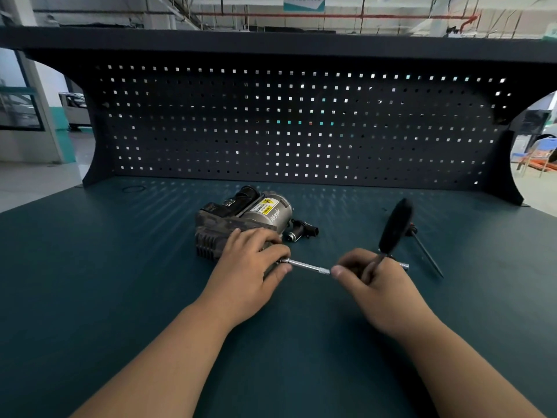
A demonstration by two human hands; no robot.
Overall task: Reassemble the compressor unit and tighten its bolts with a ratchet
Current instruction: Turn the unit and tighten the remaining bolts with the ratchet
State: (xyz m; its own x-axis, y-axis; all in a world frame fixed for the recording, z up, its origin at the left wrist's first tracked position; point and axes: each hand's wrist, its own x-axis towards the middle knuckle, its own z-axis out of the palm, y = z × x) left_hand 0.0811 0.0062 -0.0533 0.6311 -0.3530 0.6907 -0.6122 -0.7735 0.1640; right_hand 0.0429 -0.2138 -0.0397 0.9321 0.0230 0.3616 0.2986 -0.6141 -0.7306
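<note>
**Two hands on one ratchet at the compressor**

The bench (120,297) fills the view: one flat, matte, dark teal top. At its back stands one dark metal pegboard (211,131), punched with rows of small square holes that let light through, under a plain dark shelf.

One compressor (265,212) lies on its side at the middle of the bench, near the pegboard. It has a smooth grey metal cylinder with a yellow warning label, a black part alongside it and a ribbed, grimy dark housing at the near end.

Both of the person's hands are in use. The left hand (250,273) lies over the compressor's near corner and hides it. Its thumb and fingers are curled, pinching the left end of the bar (307,266). The right hand (373,279) is closed around the bar's other end, at the foot of the ratchet (395,224).

The ratchet's one handle is black, rounded and smooth, and it tilts up and away from the right hand. The bar is a thin chrome rod with a knurled band, lying level between the hands. A short chrome stub shows past the right hand.

One thin dark pointed tool (428,257) lies to the right, its top hidden behind the handle. One small black fitting (301,232) with a metal end lies just right of the compressor.
</note>
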